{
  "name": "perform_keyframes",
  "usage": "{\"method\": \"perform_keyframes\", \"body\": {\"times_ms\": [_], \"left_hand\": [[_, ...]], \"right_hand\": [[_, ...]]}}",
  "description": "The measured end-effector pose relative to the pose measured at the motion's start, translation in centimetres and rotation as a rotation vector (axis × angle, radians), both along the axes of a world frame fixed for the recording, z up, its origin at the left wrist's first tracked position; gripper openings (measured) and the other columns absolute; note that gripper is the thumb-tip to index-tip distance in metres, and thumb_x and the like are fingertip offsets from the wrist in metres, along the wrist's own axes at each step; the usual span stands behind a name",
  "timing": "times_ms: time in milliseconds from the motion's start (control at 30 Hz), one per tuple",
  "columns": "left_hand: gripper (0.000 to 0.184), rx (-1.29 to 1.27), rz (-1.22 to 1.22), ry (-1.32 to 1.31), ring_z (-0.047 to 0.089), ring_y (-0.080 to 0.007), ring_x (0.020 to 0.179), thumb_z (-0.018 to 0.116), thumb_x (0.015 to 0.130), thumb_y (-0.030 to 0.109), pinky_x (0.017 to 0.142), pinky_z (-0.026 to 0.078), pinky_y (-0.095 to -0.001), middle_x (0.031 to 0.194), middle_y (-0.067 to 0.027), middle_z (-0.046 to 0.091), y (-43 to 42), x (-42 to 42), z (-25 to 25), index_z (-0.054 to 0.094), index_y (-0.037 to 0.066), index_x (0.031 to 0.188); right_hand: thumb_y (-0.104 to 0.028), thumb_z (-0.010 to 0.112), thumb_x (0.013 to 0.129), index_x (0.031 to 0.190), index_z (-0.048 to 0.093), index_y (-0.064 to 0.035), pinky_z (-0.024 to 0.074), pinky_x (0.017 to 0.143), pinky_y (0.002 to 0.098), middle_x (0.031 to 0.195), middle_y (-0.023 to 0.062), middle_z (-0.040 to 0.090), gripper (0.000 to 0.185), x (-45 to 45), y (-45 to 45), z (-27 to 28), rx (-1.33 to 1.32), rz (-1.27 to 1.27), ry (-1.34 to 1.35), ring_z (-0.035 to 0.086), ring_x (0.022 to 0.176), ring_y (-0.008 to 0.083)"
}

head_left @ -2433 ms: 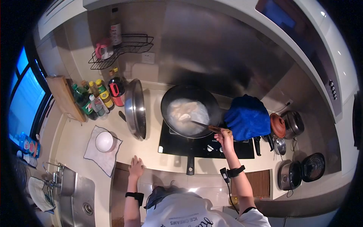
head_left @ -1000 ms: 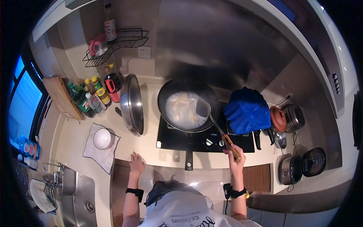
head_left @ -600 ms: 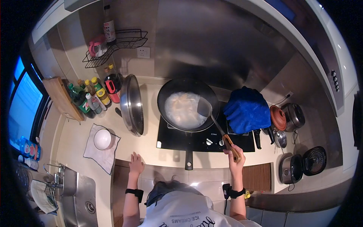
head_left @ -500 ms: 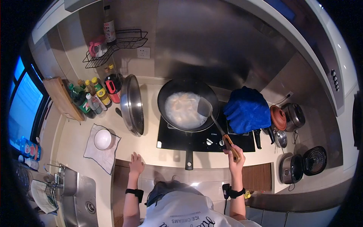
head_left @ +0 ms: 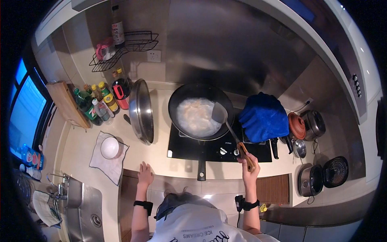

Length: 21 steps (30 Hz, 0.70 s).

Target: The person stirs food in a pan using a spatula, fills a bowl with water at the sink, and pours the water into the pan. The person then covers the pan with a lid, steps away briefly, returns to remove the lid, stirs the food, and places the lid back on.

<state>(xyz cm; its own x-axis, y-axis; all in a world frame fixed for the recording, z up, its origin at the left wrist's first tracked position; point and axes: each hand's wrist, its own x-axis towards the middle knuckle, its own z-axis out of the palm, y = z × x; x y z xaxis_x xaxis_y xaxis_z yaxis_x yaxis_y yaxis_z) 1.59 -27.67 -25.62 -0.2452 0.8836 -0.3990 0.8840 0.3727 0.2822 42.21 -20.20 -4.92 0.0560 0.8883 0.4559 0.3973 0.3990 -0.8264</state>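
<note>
My right hand is closed around the wooden handle of a spatula. Its broad metal blade lies inside the dark wok, at the right edge of the food. In the wok is whitish, cloudy liquid with pale pieces; what they are I cannot make out. The wok rests on the black gas stove, its handle pointing toward me. My left hand lies at the counter's front edge with fingers spread, holding nothing. Nearest to it are the cloth and the white bowl.
A large metal lid stands on edge left of the wok. Several bottles and a wooden board stand farther left. Right of the wok, a blue towel covers something on the stove. The sink is at lower left.
The spatula blade has shifted very slightly within the wok, and the pale pieces look a little rearranged. My left hand has stayed in place.
</note>
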Motion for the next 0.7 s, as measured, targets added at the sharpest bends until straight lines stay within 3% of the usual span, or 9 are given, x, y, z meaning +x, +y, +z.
{"method": "perform_keyframes", "body": {"times_ms": [233,333,567,600,700], "left_hand": [[0.059,-0.016,-0.028,0.036,0.012,-0.0359,0.13,0.049,0.079,0.021,0.097,0.028,-0.0524,0.142,-0.0189,0.009,0.3,-0.2,-0.5,0.028,0.004,0.132],[0.059,0.009,-0.026,0.022,0.013,-0.0361,0.13,0.049,0.079,0.021,0.097,0.028,-0.0524,0.142,-0.019,0.01,0.4,-0.4,-0.7,0.028,0.004,0.131],[0.057,0.081,-0.003,0.004,0.014,-0.0357,0.13,0.049,0.079,0.021,0.096,0.028,-0.0526,0.141,-0.0183,0.012,-0.1,-0.4,-1.3,0.03,0.005,0.13],[0.057,0.072,-0.002,0.001,0.014,-0.0356,0.13,0.049,0.079,0.022,0.096,0.028,-0.0527,0.142,-0.018,0.011,-0.3,-0.4,-1.1,0.03,0.005,0.131],[0.058,0.059,-0.002,-0.005,0.013,-0.0353,0.13,0.048,0.079,0.023,0.096,0.029,-0.0529,0.142,-0.0174,0.01,-0.1,-0.5,-0.8,0.029,0.007,0.131]], "right_hand": [[-0.004,0.051,0.086,0.107,0.046,0.0027,0.0503,0.072,0.0298,0.084,0.0134,0.059,0.023,-0.7,0.1,-0.1,0.004,-0.002,0.095,0.062,0.076,0.0188],[0.002,0.053,0.082,0.106,0.049,0.0026,0.0499,0.071,0.0276,0.097,0.0149,0.057,0.024,-1.1,0.1,0.2,-0.022,0.007,0.149,0.062,0.08,0.0199],[0.0,0.052,0.083,0.105,0.05,0.0022,0.0507,0.068,0.0268,0.098,0.0149,0.056,0.023,-1.3,0.8,0.3,0.05,-0.026,0.087,0.062,0.077,0.0196],[-0.004,0.052,0.085,0.107,0.047,0.0018,0.0483,0.069,0.0258,0.082,0.0104,0.058,0.023,-1.7,0.8,0.5,0.071,-0.041,0.089,0.059,0.072,0.0145],[-0.004,0.051,0.085,0.107,0.048,0.0018,0.0484,0.068,0.0252,0.083,0.0107,0.058,0.023,-1.8,1.0,0.6,0.058,-0.043,0.12,0.059,0.073,0.0147]]}}
